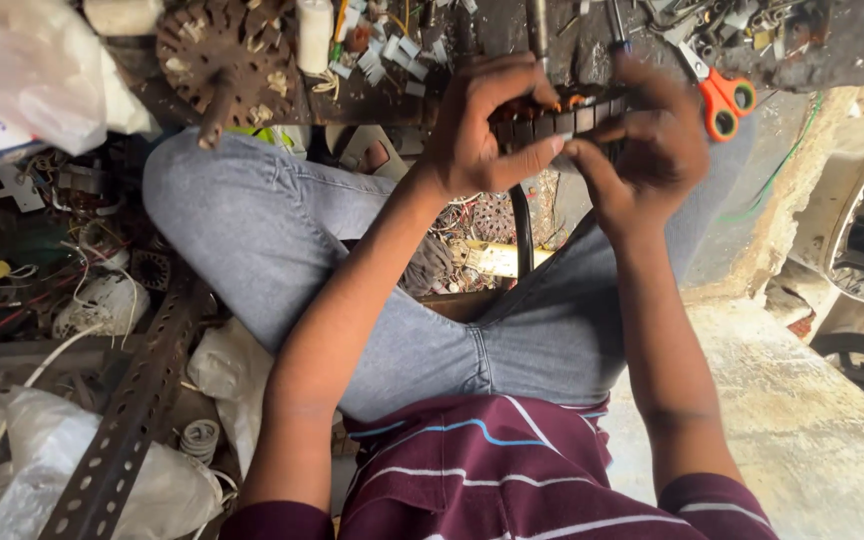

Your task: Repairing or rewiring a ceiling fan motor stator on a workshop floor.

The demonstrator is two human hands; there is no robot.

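Dark slotted stator (552,120) gripped w/ both hands over lap — left hand (477,130) wrapped round its left end, right hand (652,150) pinching right end. Orange scissors (722,100) just right of stator; perforated angle bar (137,400) well below-left, on floor.

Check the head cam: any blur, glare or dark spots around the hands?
Head view: the right hand is smeared by motion blur, the left hand sharper; the dark slotted part between them is shadowed, its detail hard to read. Soft daylight, no hard glare; the concrete ledge reads bright, the plastic bag is near blown out. Wide-angle stretch shows at the edges. The scissors are crisp.
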